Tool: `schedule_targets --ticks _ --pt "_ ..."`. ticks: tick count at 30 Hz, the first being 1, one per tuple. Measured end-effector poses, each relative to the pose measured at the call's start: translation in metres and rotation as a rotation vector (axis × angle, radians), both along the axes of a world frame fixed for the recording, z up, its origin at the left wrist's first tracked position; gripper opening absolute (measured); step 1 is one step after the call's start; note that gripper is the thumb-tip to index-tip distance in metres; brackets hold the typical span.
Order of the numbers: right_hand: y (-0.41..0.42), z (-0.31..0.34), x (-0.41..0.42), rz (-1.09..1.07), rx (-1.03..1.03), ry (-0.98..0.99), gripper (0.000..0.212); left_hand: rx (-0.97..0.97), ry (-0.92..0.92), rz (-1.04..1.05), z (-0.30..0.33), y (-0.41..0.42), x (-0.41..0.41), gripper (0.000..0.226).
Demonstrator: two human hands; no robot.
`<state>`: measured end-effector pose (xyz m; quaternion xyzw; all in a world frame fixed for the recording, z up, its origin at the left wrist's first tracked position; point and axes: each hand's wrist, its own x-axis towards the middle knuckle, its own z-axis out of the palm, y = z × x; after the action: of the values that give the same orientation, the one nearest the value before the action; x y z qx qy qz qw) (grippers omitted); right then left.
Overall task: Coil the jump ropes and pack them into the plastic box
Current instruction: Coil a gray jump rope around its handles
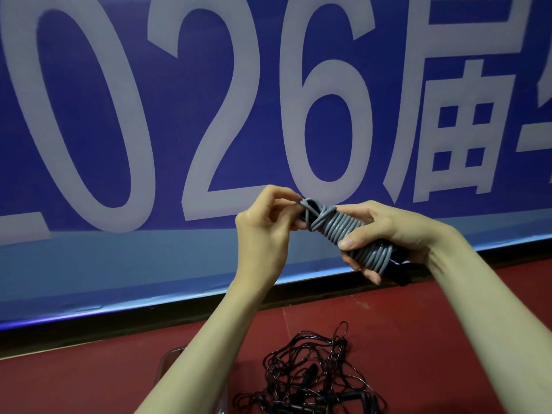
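Note:
A grey jump rope (340, 231) is wound in tight turns around its black handles, held up in front of me. My right hand (385, 234) grips the bundle from the right, thumb across the coils. My left hand (265, 228) pinches the rope's end at the bundle's upper left tip. On the red floor below lies a tangled heap of thin black jump ropes (310, 375). The clear plastic box (167, 363) shows only as a corner at the bottom left, mostly hidden behind my left forearm.
A large blue banner (179, 115) with white numerals and characters stands upright just behind my hands. A black strip runs along its base above the red floor (448, 324).

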<state>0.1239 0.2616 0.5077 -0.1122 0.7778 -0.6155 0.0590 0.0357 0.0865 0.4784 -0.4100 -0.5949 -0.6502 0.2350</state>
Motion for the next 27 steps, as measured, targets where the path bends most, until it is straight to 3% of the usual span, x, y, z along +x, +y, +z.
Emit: schedule_targets --ticks 6,10,14,21,27 --pt "0.003 0.000 -0.004 -0.121 0.180 0.067 0.053 -0.037 -0.285 -0.177 -0.001 0.002 -0.004 0.014" --pt "0.004 -0.001 -0.005 -0.129 0.175 0.065 0.055 -0.018 -0.397 -0.267 0.000 0.000 -0.009 0.009" --pt "0.004 -0.002 -0.007 -0.108 0.155 0.071 0.060 -0.009 -0.441 -0.302 0.000 -0.002 -0.015 0.019" --pt "0.002 -0.005 -0.011 -0.128 0.189 0.076 0.064 -0.163 -0.268 -0.158 -0.001 -0.003 -0.014 0.024" --pt "0.001 -0.006 -0.008 -0.069 0.167 0.025 0.059 -0.307 0.000 0.032 -0.004 -0.011 -0.024 0.007"
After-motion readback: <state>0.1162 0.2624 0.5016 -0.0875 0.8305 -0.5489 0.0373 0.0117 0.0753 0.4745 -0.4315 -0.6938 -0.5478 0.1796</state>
